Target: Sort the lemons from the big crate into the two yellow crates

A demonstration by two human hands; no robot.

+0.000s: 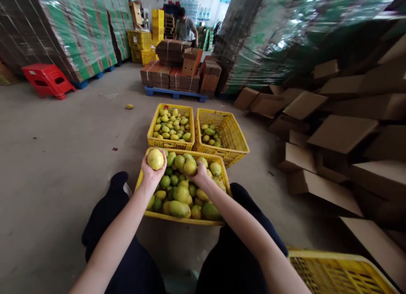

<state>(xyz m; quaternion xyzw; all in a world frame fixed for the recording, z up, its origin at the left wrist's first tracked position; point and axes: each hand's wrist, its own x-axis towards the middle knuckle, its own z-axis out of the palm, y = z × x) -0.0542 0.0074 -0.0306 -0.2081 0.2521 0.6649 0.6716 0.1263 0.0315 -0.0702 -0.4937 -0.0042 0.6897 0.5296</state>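
My left hand (153,170) is closed around a yellow lemon (155,159), held up over the far left corner of the near yellow crate (182,219). Over the same crate, my right hand (200,174) grips a greenish-yellow lemon (190,167), its fingers partly hidden behind the fruit. Green and yellow lemons (182,194) of mixed sizes fill the near crate between my legs. Beyond it stand two more yellow crates: the left one (170,144) is full of lemons, while the right one (236,135) has some heaped at its left side.
Cardboard boxes (344,133) lie piled on the right. Another yellow crate (336,256) is at lower right. A red stool (49,80) stands at left, and a stray lemon (129,106) lies on the floor. Behind a blue pallet (176,94) of flattened cartons is a person (185,29).
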